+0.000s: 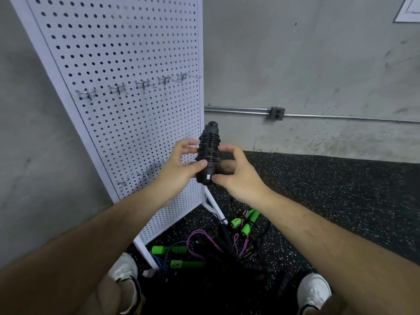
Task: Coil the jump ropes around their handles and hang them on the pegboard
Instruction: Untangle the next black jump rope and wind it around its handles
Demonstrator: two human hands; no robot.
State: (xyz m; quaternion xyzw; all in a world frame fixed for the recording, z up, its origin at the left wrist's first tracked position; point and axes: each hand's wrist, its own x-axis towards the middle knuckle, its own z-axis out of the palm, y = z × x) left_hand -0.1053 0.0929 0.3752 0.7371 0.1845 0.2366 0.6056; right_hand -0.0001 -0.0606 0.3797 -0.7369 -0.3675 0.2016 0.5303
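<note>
A black jump rope (208, 147) is coiled tightly around its black handles and stands roughly upright in front of me. My left hand (181, 163) grips the bundle from the left, thumb pressed on its lower part. My right hand (236, 173) holds it from the right, fingers curled around the handles' lower end. The white pegboard (127, 64) stands to the left, with a row of bare metal hooks (141, 84) across its middle and more hooks (142, 173) lower down. On the floor lie tangled ropes with green handles (246, 221), (179, 256).
Purple, blue and black cords (204, 242) sprawl on the speckled black floor between my white shoes (125, 268), (314, 289). The pegboard's white foot (213, 206) juts onto the floor. A grey wall with a conduit and outlet box (276, 113) stands behind.
</note>
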